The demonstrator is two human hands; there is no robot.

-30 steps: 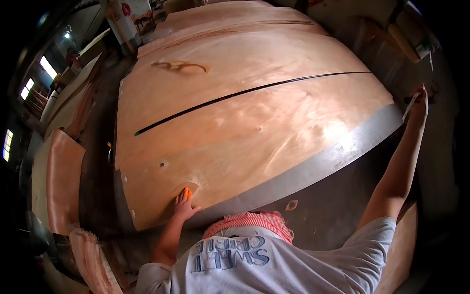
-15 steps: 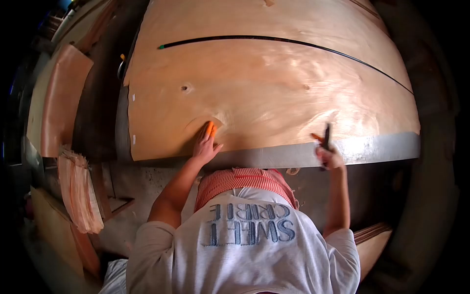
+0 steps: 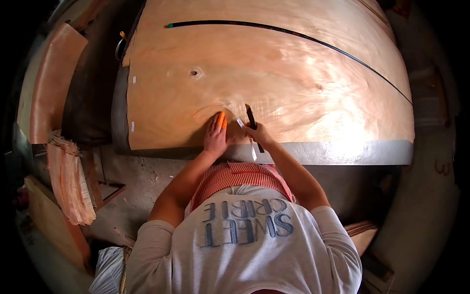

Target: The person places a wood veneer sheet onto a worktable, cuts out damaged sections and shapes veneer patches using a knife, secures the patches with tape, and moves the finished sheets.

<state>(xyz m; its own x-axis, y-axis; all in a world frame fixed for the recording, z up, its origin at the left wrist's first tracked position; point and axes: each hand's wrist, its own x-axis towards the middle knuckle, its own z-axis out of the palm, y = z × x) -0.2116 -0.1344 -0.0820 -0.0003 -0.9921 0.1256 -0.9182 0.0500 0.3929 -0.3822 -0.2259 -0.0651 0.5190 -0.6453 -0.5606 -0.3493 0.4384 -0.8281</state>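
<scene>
The right hand (image 3: 260, 134) grips a black tool (image 3: 250, 115), its long axis pointing away from the body, slightly left. The left hand (image 3: 216, 139) lies flat on the wood sheet (image 3: 166, 110).

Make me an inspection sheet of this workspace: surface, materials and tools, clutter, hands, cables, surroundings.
Surface: grey tabletop, its near edge bare beyond the wood veneer sheet.
Materials and tools: veneer sheet has a dark knot; slim dark tool, exact type cannot be told.
Clutter: long black rod with a green end, lying across the veneer; small scraps on the floor.
Hands: left hand flat on the veneer, orange finger covering; right hand grips the tool, white strip beside it.
Cables: nothing seen.
Surroundings: bundled veneer strips at left.
</scene>
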